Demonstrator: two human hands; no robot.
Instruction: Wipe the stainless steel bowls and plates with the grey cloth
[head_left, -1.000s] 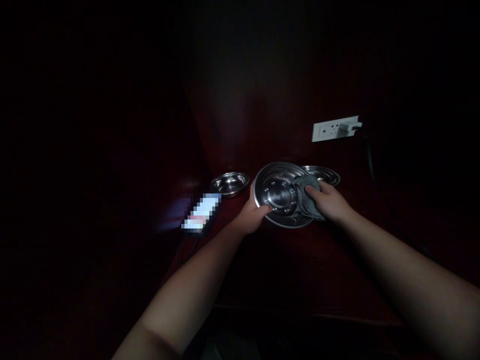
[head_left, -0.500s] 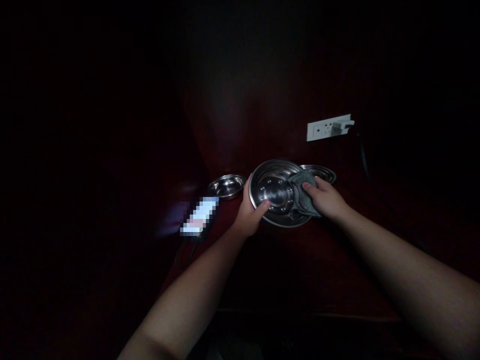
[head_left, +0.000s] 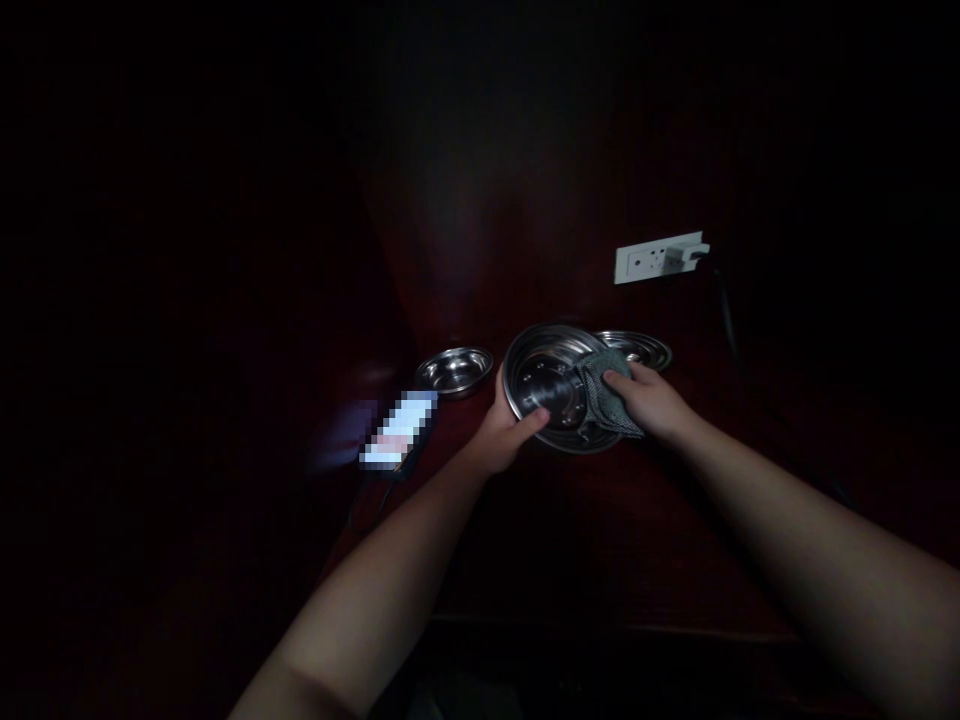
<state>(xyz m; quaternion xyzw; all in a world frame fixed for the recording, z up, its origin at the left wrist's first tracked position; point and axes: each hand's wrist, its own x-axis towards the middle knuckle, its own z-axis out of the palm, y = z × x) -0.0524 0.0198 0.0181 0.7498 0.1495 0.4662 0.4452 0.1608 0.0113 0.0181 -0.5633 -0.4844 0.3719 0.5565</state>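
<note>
A shiny metal bowl (head_left: 544, 385) is held up above the dark red bench (head_left: 600, 570), tilted so that its open side faces the wearer, with a ring of small bright spots around its flat bottom. The left hand (head_left: 506, 432) grips it at the left side, thumb laid over the rim onto the inside and the fingers mostly hidden behind the wall. The right hand (head_left: 654, 395) is closed on a grey-green mesh cloth (head_left: 613, 400), thumb on top, and presses it against the right part of the inside, the cloth's lower corner hanging over the rim. Just behind the right hand, and partly covered by the bowl and cloth, is a wide shallow metal dish (head_left: 651, 350). To the left of the left hand sits a smaller metal bowl (head_left: 454, 370), upright, and near it, closer to the wearer, a phone (head_left: 399, 430) with a lit, blocked-out screen and a thin cable (head_left: 384, 500) beside it. Farther back, a white socket panel (head_left: 637, 262) is fixed to the dark wall, with a plug (head_left: 688, 254) at its right end and a dark cord (head_left: 725, 315) hanging below
</note>
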